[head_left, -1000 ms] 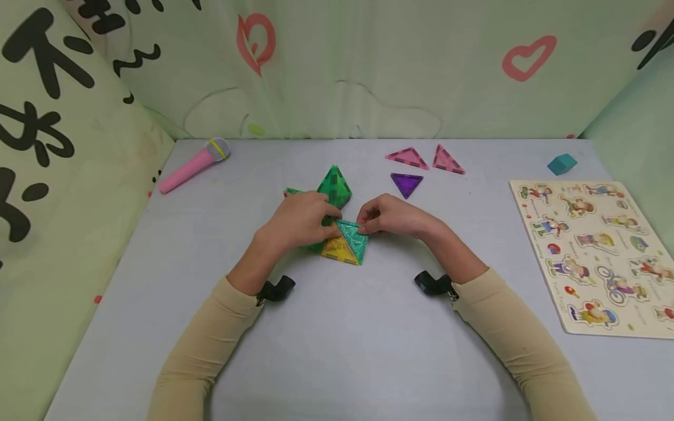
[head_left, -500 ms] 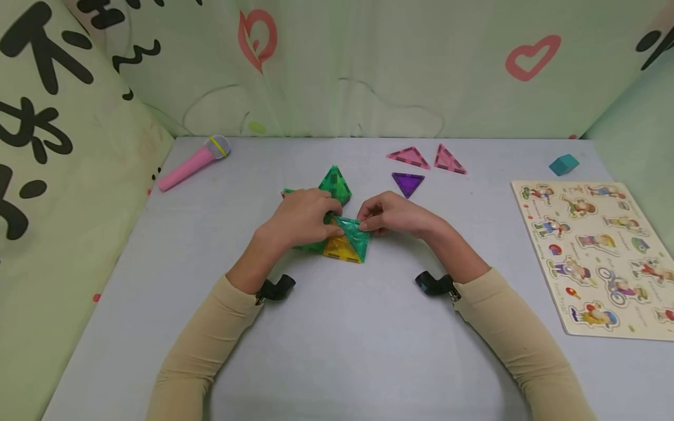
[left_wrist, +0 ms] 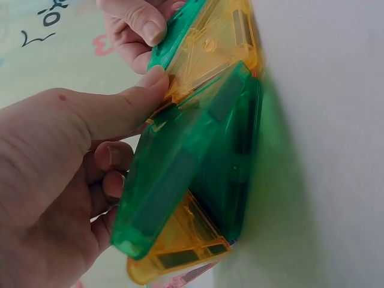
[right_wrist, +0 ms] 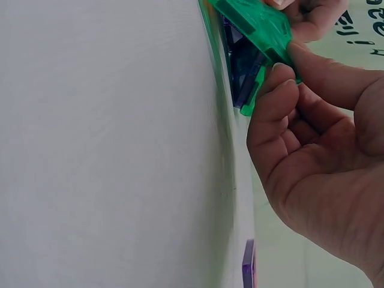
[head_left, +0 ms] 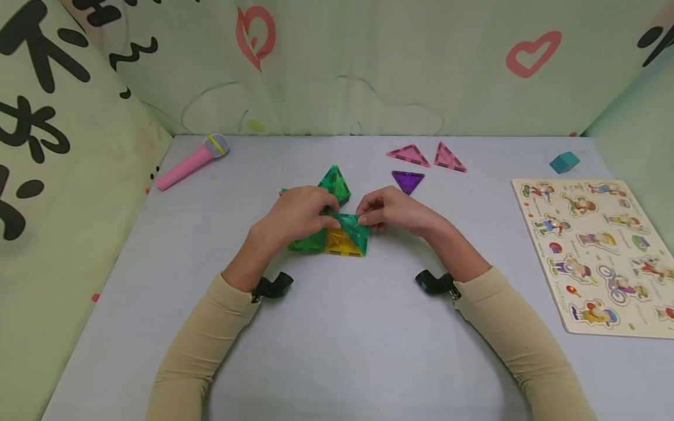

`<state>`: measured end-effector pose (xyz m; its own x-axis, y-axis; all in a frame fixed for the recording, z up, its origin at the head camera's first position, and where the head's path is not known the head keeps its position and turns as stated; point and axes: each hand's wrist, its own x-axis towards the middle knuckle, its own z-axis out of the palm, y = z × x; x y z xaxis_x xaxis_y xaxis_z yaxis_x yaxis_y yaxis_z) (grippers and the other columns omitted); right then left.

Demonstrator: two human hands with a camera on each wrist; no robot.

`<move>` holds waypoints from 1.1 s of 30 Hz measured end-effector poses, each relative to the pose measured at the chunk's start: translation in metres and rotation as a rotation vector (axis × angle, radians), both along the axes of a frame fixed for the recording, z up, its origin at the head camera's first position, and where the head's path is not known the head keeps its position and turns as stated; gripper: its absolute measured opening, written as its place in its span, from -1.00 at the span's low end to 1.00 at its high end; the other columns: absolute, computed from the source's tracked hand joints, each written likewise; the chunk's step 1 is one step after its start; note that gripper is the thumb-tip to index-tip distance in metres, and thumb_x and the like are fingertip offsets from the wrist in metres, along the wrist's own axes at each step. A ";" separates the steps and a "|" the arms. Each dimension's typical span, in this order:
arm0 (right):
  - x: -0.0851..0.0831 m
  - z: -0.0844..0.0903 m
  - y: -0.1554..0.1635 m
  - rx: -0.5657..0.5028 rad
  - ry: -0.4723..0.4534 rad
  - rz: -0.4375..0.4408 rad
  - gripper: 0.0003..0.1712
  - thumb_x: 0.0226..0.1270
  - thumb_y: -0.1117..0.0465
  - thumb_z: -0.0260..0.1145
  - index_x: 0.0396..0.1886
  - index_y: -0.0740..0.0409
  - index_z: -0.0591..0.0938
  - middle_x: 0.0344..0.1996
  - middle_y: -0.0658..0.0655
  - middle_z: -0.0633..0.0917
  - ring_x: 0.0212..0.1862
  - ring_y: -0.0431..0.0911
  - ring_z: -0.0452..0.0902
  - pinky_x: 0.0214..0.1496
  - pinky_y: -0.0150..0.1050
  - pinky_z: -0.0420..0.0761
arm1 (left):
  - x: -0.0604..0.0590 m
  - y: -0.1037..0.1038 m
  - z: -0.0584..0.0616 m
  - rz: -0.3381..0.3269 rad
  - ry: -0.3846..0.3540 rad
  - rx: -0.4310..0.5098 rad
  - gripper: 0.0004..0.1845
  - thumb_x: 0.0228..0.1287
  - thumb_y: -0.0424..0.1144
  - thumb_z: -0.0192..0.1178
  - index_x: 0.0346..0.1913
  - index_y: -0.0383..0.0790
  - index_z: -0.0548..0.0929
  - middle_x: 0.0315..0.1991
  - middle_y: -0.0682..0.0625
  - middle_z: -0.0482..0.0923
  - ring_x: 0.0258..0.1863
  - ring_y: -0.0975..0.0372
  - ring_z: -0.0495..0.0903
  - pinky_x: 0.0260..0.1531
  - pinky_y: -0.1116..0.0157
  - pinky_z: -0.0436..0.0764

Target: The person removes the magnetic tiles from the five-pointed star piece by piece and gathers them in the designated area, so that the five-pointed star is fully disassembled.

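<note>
A structure of translucent magnetic tiles stands mid-table in the head view. My right hand [head_left: 395, 207] pinches a corner of a green triangular tile [head_left: 355, 228] between thumb and fingertips, clearly seen in the right wrist view. That tile leans against a yellow triangular tile [head_left: 341, 242] at the structure's near side. My left hand [head_left: 300, 213] grips the structure from the left, its thumb at the yellow tile's upper edge and its other fingers curled behind. Beside the yellow tile slants another green tile [left_wrist: 180, 156]. A green peak [head_left: 334, 184] rises behind the hands.
Behind the right hand lie a purple triangular tile [head_left: 408, 181] and two pink ones, the left pink tile [head_left: 409, 155] nearest it. A pink toy microphone [head_left: 192, 162] is at the back left. On the right are a picture puzzle board [head_left: 595, 257] and a teal block [head_left: 564, 162].
The green triangular tile in my right hand has tilted. My left hand has shifted slightly left, showing more of the green tile beneath it. Both hands keep their hold.
</note>
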<state>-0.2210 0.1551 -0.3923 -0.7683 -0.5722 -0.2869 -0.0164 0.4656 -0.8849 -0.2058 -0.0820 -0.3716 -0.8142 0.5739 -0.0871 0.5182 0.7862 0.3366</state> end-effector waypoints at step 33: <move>-0.012 0.004 0.037 0.036 -0.004 -0.134 -0.81 0.36 0.20 0.33 -0.17 0.26 0.69 -0.39 0.09 0.63 -0.34 -0.06 0.53 -0.21 -0.19 0.61 | -0.001 -0.006 0.001 0.065 -0.050 0.075 -0.79 0.26 0.02 0.35 -0.13 0.04 0.76 -0.48 0.07 0.48 -0.43 0.23 0.42 -0.48 0.30 0.32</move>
